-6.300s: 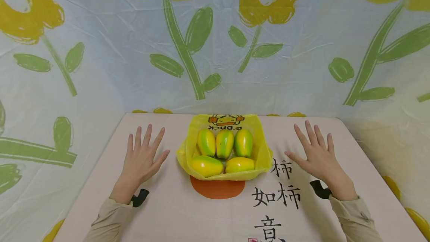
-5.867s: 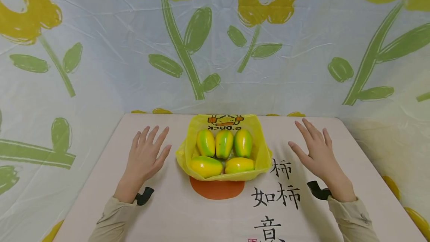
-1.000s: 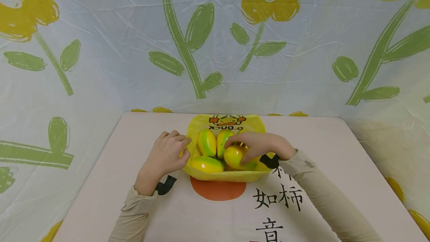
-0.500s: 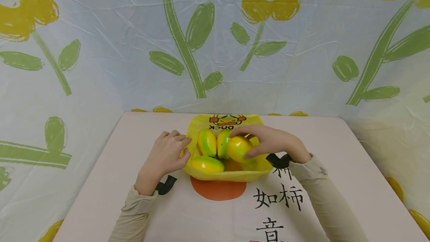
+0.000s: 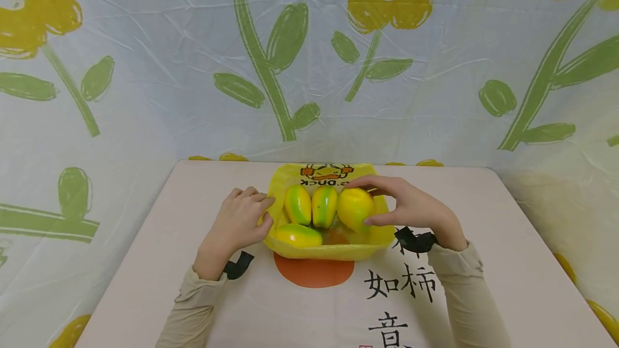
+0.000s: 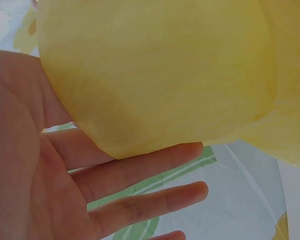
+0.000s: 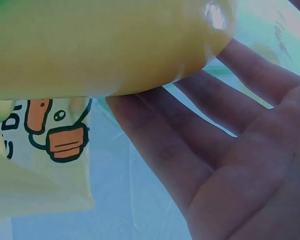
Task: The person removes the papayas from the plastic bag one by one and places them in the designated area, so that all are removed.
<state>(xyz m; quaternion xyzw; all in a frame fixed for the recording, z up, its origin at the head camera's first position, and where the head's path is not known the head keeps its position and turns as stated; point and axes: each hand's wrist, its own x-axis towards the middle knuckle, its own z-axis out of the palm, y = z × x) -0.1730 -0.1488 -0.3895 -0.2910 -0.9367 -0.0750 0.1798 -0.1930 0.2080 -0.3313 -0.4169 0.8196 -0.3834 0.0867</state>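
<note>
In the head view a yellow plastic bag (image 5: 319, 253) with a duck print lies open on the table, several glossy yellow-green mangoes (image 5: 297, 204) inside. My right hand (image 5: 411, 204) grips one mango (image 5: 355, 208) between thumb and fingers, above the bag's right side. That mango (image 7: 110, 45) fills the top of the right wrist view, the fingers curving along its side. At the bag's left edge my left hand (image 5: 239, 219) holds the rim between thumb and fingers. In the left wrist view the bag (image 6: 160, 75) overlaps the index finger, and the thumb is mostly hidden.
The bag stands on a pale table cover (image 5: 271, 310) with black characters (image 5: 398, 281) and an orange disc (image 5: 314, 273) showing in front of it. A flower-printed cloth (image 5: 193, 69) hangs behind and at both sides.
The right hand has raised a mango from the bag's front right and carried it rightward and back. Earlier both hands were spread beside the bag; the left has since moved onto its left rim.
</note>
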